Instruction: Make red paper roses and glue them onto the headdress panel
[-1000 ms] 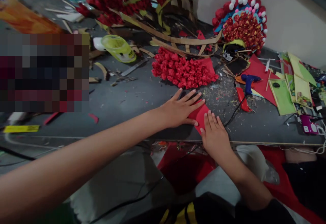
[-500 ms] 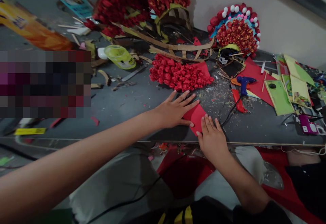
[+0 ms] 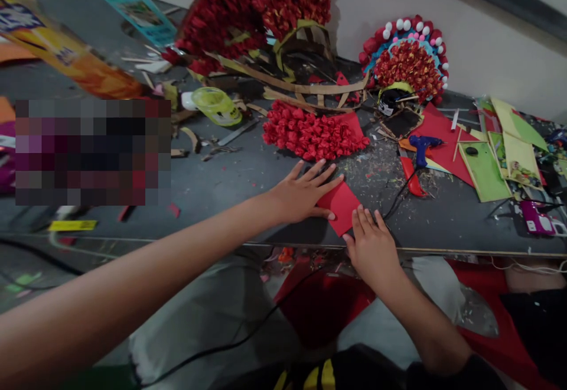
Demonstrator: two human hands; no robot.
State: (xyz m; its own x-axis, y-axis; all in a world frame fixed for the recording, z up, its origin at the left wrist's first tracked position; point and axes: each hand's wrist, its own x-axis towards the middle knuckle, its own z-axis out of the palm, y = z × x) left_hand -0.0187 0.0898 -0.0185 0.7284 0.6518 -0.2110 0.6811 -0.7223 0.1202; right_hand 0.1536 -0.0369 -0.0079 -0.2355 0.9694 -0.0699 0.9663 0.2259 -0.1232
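A small red piece of paper [image 3: 341, 205] lies flat near the front edge of the dark table. My left hand [image 3: 303, 194] rests on its left side with fingers spread, covering part of it. On the lower right edge of the paper lie the fingertips of my right hand [image 3: 372, 237], stretched out flat. Just beyond my left fingertips sits a dense cluster of red crumpled-paper flowers [image 3: 310, 131] on a red backing.
Right of my hands are a blue hot glue gun [image 3: 423, 148], a red-handled tool [image 3: 413, 178] and green boards [image 3: 485, 170]. A clear yellow-green bottle [image 3: 217, 106] lies at the left. Flower-covered headpieces [image 3: 410, 68] stand along the wall, behind cardboard strips [image 3: 305, 88].
My right hand has slid slightly down and right along the paper, uncovering more of it. My left hand stays in place on it. The camera view has shifted a little.
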